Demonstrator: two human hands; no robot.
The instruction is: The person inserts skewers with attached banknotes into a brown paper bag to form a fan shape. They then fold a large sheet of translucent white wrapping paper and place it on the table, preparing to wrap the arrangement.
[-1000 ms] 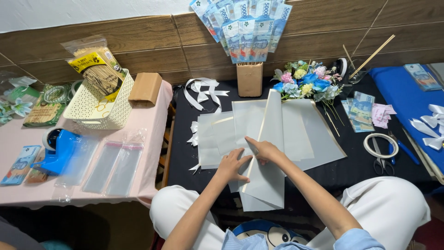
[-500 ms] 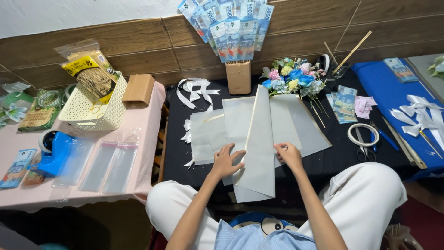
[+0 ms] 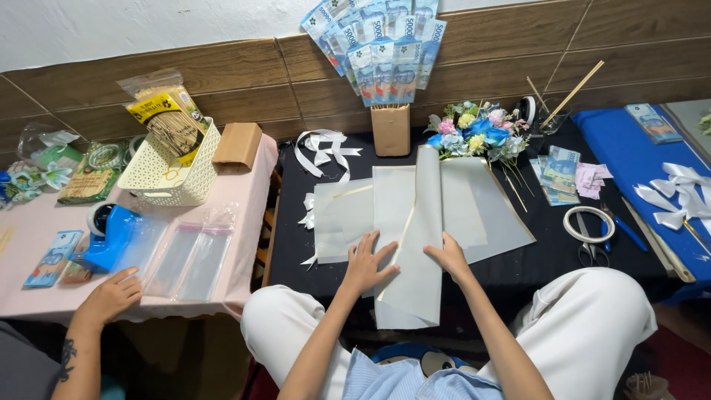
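Observation:
A folded sheet of pale grey wrapping paper lies lengthwise on the black table, on top of other flat grey sheets. My left hand presses flat on its left side with fingers spread. My right hand rests on its right edge, fingers apart. Neither hand grips anything. At the back stand a fan of banknotes in a brown holder and a small flower bunch.
Another person's hand rests on the pink table at left, by clear plastic bags, a blue tape dispenser and a cream basket. Scissors, a tape roll, white ribbons and loose banknotes lie around.
The raised paper fold has been laid down and straightened lengthwise. My hands moved apart onto either side of it. Another person's hand has come into view at left.

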